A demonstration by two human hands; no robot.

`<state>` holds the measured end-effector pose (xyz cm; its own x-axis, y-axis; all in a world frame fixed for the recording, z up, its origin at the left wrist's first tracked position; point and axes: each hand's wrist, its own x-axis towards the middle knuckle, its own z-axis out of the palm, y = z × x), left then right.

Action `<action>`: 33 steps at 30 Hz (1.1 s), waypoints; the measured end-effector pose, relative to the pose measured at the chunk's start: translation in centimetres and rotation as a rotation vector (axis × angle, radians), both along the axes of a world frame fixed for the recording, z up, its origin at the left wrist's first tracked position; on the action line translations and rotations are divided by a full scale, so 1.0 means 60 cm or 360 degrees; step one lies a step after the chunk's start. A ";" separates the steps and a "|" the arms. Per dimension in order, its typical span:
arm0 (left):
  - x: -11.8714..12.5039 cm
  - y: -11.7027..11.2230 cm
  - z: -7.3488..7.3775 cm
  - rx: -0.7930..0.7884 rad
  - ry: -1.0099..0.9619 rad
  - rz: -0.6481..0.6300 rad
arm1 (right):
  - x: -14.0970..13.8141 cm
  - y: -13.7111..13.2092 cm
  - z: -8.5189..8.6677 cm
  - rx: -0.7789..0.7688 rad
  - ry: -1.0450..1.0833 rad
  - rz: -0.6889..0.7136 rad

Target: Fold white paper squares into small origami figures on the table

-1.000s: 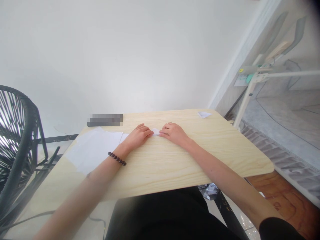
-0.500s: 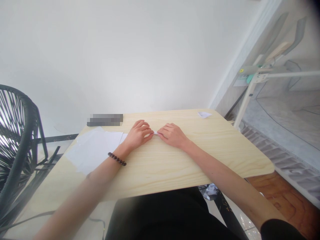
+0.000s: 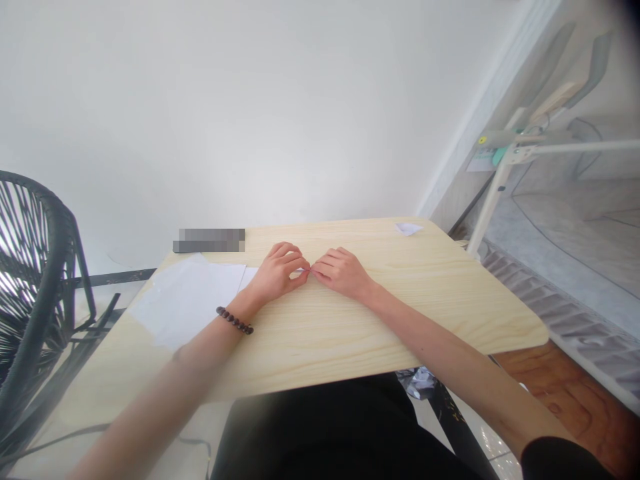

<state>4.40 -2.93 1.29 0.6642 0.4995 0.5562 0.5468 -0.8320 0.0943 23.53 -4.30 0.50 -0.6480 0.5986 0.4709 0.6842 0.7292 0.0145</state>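
Observation:
My left hand (image 3: 277, 271) and my right hand (image 3: 341, 272) meet fingertip to fingertip near the middle of a light wooden table (image 3: 320, 327). Both have curled fingers pinching a small piece of white paper (image 3: 303, 270), which is almost wholly hidden between them. A dark bead bracelet (image 3: 234, 320) circles my left wrist. Just left of my left hand lie flat white paper sheets (image 3: 187, 299).
A small folded white paper (image 3: 409, 229) lies at the table's far right corner. A dark flat object (image 3: 209, 240) rests at the far edge. A black woven chair (image 3: 35, 280) stands at the left; a white metal stand (image 3: 500, 180) is at the right.
My hands have drawn together; the small white paper that showed between them a second ago is now nearly covered by my curled fingertips.

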 end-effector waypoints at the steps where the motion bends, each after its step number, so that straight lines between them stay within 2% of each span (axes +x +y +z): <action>1: 0.000 -0.001 0.001 -0.0008 -0.0010 -0.0001 | 0.000 0.000 0.001 0.0009 -0.0004 0.0007; 8: 0.002 -0.001 0.001 0.0015 -0.0089 0.0021 | 0.001 0.003 0.003 0.0098 -0.0004 0.0019; 17: 0.002 -0.001 0.005 0.0096 -0.0201 0.0037 | 0.016 0.020 0.000 0.0359 0.0138 0.0080; 27: -0.005 -0.001 0.012 0.0084 -0.0195 0.0080 | 0.047 0.027 0.006 0.0338 0.0221 0.0062; 33: -0.013 0.006 0.008 0.0105 -0.0199 0.0104 | 0.053 0.029 0.006 0.0317 0.0240 0.0047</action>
